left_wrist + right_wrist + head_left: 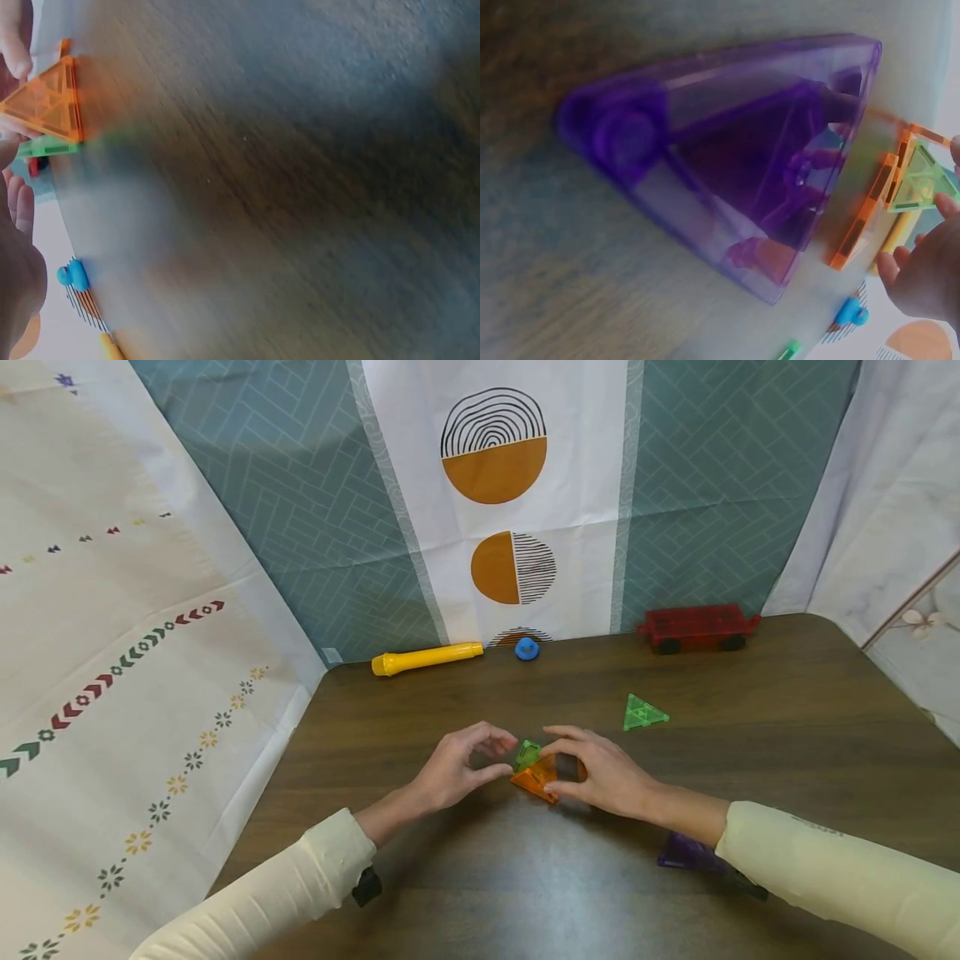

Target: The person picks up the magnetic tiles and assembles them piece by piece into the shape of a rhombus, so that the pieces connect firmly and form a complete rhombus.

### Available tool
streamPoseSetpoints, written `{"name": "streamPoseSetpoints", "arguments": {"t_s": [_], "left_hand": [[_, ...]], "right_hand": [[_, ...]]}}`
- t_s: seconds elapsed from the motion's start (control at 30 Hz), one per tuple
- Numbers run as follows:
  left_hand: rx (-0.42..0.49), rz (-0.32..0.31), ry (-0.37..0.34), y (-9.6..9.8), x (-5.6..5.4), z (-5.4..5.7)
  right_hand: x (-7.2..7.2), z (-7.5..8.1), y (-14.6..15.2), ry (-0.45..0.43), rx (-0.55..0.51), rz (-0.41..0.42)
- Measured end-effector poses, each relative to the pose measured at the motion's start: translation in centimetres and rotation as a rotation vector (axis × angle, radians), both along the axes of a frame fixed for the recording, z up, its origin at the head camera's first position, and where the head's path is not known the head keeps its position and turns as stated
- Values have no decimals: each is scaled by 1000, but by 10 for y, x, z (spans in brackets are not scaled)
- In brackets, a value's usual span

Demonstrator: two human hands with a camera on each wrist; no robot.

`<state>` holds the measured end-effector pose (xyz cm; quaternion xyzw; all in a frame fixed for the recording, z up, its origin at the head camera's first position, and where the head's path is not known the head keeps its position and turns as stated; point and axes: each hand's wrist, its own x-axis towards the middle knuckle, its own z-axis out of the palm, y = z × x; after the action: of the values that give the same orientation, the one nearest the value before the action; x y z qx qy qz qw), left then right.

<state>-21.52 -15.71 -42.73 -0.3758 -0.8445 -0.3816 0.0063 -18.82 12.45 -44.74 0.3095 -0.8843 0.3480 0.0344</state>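
While the bench (420,877) is carrying everything, the front orange tile (536,783) is marking the middle of the work. The right hand (603,772) is resting just to its right, fingers apparently gripping it, thumb on the near face and forefinger beyond. The left hand (465,764) is curving from the tile's left; whether its fingers are pinching anything, I cannot tell. The purple tile (684,853) is lying to the orange one's right, nearer the person. The orange tile's near edge is slanting from far left to near right. The inner green tile (527,755) is sitting just beyond, so the left fingertips are pointing straight at its left edge.
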Motion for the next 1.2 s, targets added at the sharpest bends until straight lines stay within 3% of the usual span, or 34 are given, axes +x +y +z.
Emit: {"name": "streamPoseSetpoints", "arguments": {"t_s": [0.3,0.8,1.2], "left_hand": [[-60,8,-17,-5,-5,-4],[-133,-38,-91,0,-3,-13],[-157,-39,-50,5,1,-18]], "right_hand": [[0,4,-5,28,-66,23],[-1,6,-12,87,-106,55],[-3,6,-16,88,-87,47]]}}
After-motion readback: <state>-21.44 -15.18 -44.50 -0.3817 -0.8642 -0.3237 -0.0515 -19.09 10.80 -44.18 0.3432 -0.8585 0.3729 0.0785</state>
